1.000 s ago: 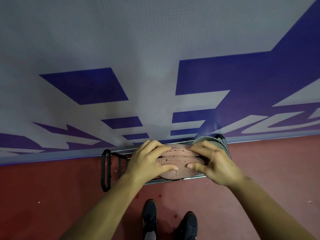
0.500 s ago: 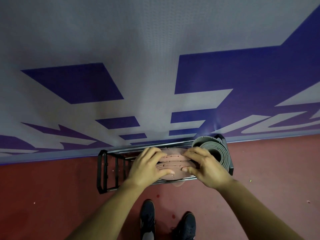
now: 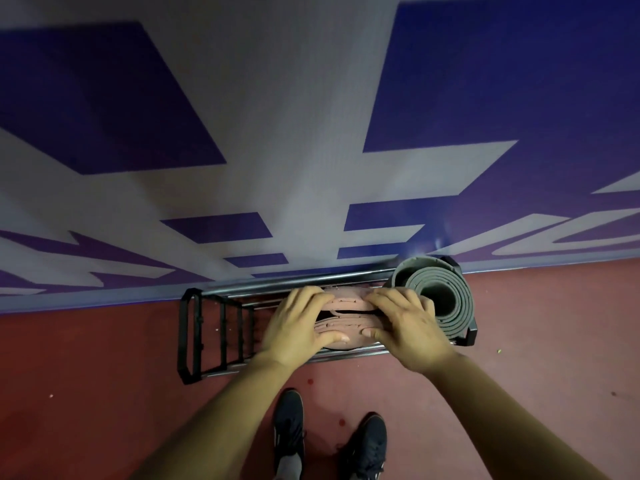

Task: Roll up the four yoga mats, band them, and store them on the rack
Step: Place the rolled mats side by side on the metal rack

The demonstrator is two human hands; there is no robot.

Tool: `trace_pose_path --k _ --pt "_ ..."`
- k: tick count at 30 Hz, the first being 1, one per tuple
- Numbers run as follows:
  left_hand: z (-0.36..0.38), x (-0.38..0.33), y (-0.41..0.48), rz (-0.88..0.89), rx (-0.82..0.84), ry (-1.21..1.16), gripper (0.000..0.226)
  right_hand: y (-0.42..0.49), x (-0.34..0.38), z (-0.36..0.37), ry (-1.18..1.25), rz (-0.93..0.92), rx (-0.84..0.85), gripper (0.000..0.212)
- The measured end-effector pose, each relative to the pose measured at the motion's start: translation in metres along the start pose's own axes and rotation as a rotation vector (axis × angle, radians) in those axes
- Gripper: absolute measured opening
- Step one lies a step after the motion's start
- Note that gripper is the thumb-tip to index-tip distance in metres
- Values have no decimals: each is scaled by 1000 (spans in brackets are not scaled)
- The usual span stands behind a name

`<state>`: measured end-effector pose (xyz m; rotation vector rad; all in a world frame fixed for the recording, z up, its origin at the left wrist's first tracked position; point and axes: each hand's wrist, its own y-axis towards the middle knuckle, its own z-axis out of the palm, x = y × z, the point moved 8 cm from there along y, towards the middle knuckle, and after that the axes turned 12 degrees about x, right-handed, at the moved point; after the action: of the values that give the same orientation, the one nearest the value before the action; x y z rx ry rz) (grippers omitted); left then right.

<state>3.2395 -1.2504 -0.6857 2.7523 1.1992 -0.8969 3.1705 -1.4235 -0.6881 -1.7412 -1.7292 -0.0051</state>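
Gripping the pink mat (image 3: pixel 346 301) with left hand (image 3: pixel 294 329) and right hand (image 3: pixel 407 329), midway along the rack (image 3: pixel 188 327), beside the grey mat (image 3: pixel 462 306) at its right end, wall (image 3: pixel 277 133) behind.

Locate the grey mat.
Head view, right of centre: the grey mat stands on end at the right end of the rack, by the wall, beside the pink mat.

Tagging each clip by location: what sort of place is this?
Probably a gym or fitness studio: a black metal rack holds a grey rolled mat and a pink rolled mat, standing on red sports-type flooring against a wall with large blue graphics.
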Motion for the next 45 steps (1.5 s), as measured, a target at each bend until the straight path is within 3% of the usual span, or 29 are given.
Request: trace_pose_path --k 2,5,9,15,20,26,29,33,41,45 --pt "15 1 2 -25 62 -13 80 -3 -7 16 -34 48 39 66" --pt "19 -3 8 14 6 48 85 -7 -17 19 -31 64 -14 70" --pt "19 -5 12 -10 38 27 92 -12 -21 22 -55 56 29 90" --pt "19 -5 7 -51 -54 -303 68 -31 -25 36 44 79 25 114" --pt "25 -9 13 -106 -148 -471 62 -29 -22 38 148 119 -67 93" --pt "35 -17 23 -73 15 -190 68 -20 -18 44 118 187 -39 80" --pt "35 -20 25 -12 92 -250 70 -17 -18 41 85 228 -35 73" --pt "25 -3 17 -44 35 -447 68 -23 -18 39 47 255 -50 72" --pt "41 -4 10 -116 -127 -430 67 -15 -20 48 23 345 -78 78" --pt "52 -13 20 -117 -87 -407 66 -11 -22 51 -13 338 -85 73"
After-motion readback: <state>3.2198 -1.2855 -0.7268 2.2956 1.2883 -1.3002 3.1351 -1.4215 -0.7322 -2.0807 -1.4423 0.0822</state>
